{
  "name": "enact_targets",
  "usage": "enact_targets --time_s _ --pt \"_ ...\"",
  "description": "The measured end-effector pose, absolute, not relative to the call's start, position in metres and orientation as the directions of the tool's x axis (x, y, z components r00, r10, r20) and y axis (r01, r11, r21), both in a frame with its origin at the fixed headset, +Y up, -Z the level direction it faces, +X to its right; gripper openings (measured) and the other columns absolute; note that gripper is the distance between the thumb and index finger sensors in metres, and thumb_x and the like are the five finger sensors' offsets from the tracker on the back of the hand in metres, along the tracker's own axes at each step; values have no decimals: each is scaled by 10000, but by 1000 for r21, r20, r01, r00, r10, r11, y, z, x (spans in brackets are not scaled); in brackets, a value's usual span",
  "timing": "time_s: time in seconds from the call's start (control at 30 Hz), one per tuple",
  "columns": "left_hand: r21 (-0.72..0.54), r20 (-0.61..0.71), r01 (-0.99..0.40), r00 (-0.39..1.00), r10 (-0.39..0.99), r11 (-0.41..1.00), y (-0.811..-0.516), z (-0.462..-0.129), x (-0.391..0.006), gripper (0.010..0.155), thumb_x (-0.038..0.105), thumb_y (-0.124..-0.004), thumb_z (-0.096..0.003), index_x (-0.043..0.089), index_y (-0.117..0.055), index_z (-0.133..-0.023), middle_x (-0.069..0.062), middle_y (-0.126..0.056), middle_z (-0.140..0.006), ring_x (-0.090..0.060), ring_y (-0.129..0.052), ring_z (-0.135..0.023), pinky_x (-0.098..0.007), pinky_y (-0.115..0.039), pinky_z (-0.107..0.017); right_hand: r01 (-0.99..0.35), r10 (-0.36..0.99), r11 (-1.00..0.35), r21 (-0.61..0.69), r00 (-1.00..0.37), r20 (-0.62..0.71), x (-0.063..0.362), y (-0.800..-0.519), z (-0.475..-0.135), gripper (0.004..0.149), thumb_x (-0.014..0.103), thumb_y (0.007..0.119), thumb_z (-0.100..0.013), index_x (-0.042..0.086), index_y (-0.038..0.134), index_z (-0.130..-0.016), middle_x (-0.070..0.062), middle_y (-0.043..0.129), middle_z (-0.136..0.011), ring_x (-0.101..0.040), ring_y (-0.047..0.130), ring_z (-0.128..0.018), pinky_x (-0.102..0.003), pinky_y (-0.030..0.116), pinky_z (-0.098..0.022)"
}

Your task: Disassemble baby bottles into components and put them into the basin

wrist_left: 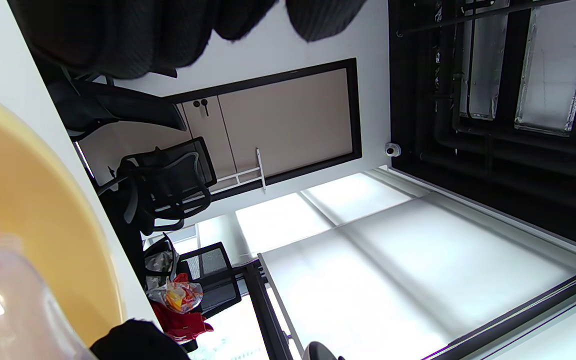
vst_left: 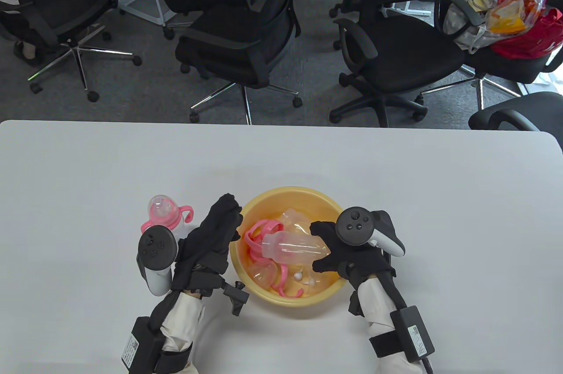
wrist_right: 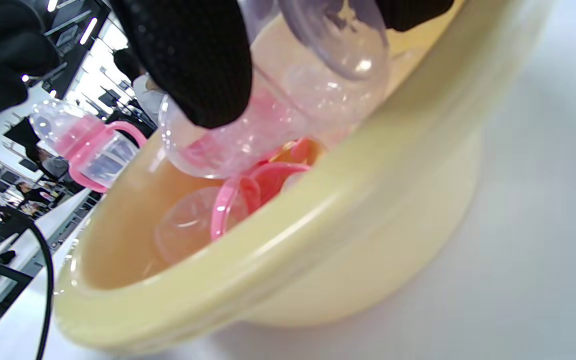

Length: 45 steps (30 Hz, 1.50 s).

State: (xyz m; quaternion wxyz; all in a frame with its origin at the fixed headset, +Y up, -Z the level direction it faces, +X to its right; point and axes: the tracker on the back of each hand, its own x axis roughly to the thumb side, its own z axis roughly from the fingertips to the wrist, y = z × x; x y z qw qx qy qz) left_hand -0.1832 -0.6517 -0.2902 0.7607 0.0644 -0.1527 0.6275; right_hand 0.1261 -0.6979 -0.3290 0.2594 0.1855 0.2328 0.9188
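A yellow basin (vst_left: 259, 292) (wrist_right: 268, 235) (wrist_left: 33, 200) sits on the white table and holds pink handle rings (vst_left: 257, 235) (wrist_right: 248, 195), a clear bottle body, a clear cap and small white parts. My right hand (vst_left: 323, 247) grips a clear bottle body (vst_left: 292, 247) (wrist_right: 268, 125) by its base, lying sideways just over the basin, with its fingers (wrist_right: 193, 65) curled round it. My left hand (vst_left: 226, 215) rests by the basin's left rim, its fingers (wrist_left: 118, 30) straight and holding nothing. An assembled bottle with pink handles (vst_left: 165, 213) (wrist_right: 83, 145) stands left of that hand.
Black office chairs (vst_left: 246, 39) stand on the carpet beyond the table's far edge; one chair at the right carries a red bag (vst_left: 528, 35). Bare white tabletop (vst_left: 440, 215) lies all round the basin.
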Motion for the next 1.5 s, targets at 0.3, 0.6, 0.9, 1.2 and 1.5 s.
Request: enact_targets --time_s 0.3,0.6,0.9,1.2,1.5 --pt "-85 308 -977 161 938 196 -651 -290 -188 594 243 -638 -650 -108 -542 -1119 -429 -658 -1049 -636 -770 -861 -619 -767 -558 -325 495 -801 503 -831 252 118 -696 -323 851 350 829 -536 84 265 -1115 -247 294 -1144 -551 371 -988 -589 448 -743" --pt "1 339 -980 189 922 201 -639 -285 -210 599 248 -647 -649 -104 -541 -1122 -426 -654 -1053 -637 -763 -868 -621 -761 -564 -561 573 -816 139 -753 325 135 -669 -297 724 371 773 -561 63 415 -1110 -269 462 -1113 -549 534 -926 -552 607 -697" --pt "235 361 -914 398 843 331 -624 -275 -239 643 292 -688 -643 -71 -513 -1144 -411 -625 -1084 -636 -724 -907 -634 -729 -603 -815 726 -563 -138 -567 389 173 -682 -271 661 388 759 -568 73 502 -1089 -259 559 -1080 -521 634 -872 -519 678 -661" --pt "395 137 -719 661 738 572 -642 -287 -260 676 344 -690 -648 55 -435 -1204 -394 -408 -1182 -671 -443 -1035 -734 -520 -706 -857 777 -469 -211 -515 362 204 -692 -261 653 393 753 -572 75 507 -1087 -255 564 -1080 -522 627 -876 -526 665 -668" --pt "312 -31 -673 698 716 670 -691 -314 -280 672 340 -701 -642 150 -405 -1215 -406 -295 -1189 -678 -359 -1039 -753 -461 -711 -877 804 -442 -189 -481 351 208 -698 -262 643 395 748 -575 78 516 -1084 -253 571 -1077 -523 628 -876 -530 668 -665"
